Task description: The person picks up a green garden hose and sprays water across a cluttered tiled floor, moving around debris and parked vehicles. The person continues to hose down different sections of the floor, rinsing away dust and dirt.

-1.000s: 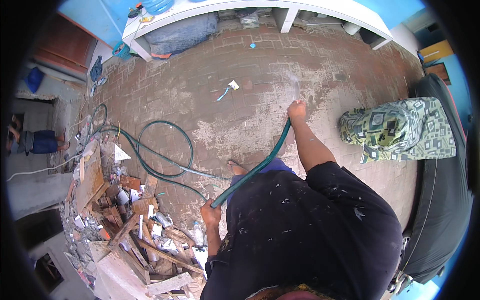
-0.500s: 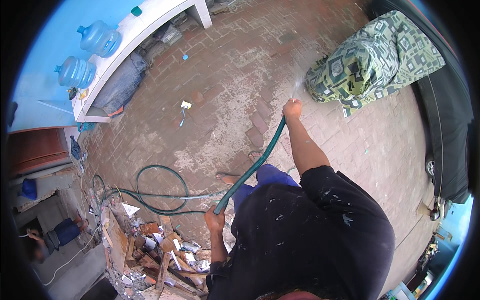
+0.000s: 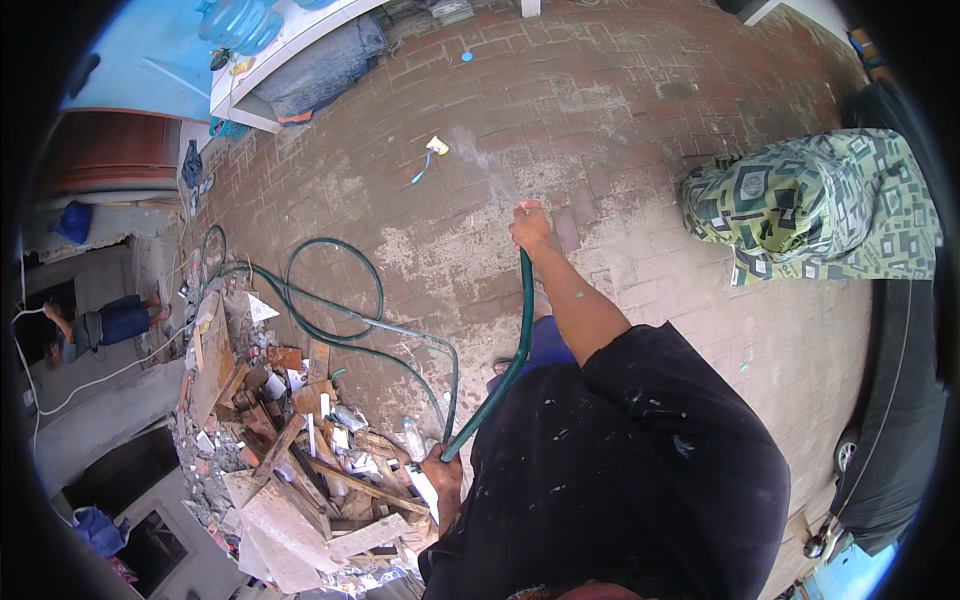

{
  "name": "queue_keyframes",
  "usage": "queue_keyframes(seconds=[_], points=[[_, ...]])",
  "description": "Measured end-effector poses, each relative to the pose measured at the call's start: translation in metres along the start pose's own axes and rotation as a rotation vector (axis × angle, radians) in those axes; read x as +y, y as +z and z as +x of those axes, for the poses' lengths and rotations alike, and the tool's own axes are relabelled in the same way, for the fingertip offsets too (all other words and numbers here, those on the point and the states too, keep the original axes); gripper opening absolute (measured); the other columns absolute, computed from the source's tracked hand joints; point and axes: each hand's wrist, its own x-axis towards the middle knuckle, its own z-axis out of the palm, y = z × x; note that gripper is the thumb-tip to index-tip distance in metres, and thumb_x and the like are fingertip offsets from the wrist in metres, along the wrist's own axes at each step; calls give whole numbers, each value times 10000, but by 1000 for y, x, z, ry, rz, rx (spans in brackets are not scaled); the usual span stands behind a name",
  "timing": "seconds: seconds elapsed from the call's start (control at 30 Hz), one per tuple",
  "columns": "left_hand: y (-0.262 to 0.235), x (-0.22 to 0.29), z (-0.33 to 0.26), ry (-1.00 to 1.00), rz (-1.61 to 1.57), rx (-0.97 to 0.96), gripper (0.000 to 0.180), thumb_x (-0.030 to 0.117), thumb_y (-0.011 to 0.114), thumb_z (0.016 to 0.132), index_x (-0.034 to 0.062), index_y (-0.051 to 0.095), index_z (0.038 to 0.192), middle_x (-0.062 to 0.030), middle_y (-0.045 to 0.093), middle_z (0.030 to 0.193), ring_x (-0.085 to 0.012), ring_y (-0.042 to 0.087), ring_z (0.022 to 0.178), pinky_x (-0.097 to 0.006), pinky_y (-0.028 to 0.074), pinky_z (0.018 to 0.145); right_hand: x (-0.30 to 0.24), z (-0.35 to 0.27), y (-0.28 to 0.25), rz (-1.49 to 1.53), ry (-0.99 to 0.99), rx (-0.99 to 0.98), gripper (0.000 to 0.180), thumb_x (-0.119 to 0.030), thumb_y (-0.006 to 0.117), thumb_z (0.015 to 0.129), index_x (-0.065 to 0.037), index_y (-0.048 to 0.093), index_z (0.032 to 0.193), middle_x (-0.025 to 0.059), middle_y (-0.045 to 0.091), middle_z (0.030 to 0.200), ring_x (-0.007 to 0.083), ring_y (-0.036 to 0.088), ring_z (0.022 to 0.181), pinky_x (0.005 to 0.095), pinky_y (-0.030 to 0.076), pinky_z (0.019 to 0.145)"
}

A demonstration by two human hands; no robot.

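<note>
Hose [image 3: 524, 330] swung left, both hands [image 3: 530, 228] gripping.

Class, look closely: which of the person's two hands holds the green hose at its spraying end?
The right hand, stretched forward over the bricks; the left hand grips the green hose lower, near the rubble.

Reddish brick paving [image 3: 620, 120] is carrying everything, patchy with pale residue near its middle. A green hose [image 3: 330, 300] is lying looped on it beside a heap of broken wood and rubble [image 3: 290, 440]. A patterned cover [image 3: 810, 205] is sitting at the right, small litter [image 3: 436, 146] further up.
</note>
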Motion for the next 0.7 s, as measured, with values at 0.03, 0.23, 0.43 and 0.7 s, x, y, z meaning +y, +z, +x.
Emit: queue_keyframes(seconds=[0.03, 0.23, 0.43, 0.7], points=[[4, -13, -10, -7, -14, 53, 281, 230, 753, 844, 13, 635, 711, -114, 569, 531, -141, 482, 490, -377, 421, 507, 4, 0, -4, -32, -55, 143, 252, -275, 523, 990, -112, 504, 1182, 159, 671, 764, 283, 683, 608, 414, 538, 523], [35, -21, -32, -11, -25, 122, 266, 209, 754, 820, 17, 619, 694, -161, 557, 544, -230, 537, 479, -401, 449, 530, 75, 16, -95, -216, -186, 708, 256, -276, 520, 990, -86, 494, 1161, 209, 690, 899, 362, 704, 710, 449, 563, 583], [45, -78, -94, -8, -107, 109, 396, 308, 747, 878, 29, 593, 642, -169, 541, 511, -312, 535, 444, -416, 439, 506, 91, -52, -64, -8, -200, 141, 236, -269, 502, 1015, -98, 476, 1176, 105, 627, 741, 218, 615, 533, 374, 500, 434], [72, -172, -245, -201, -256, 404, 412, 268, 750, 883, 39, 554, 603, -175, 531, 501, -365, 534, 453, -417, 431, 492, 92, -254, 95, -199, -301, -414, 244, -289, 509, 1021, -137, 466, 1206, 59, 588, 671, 152, 548, 481, 325, 467, 400]])
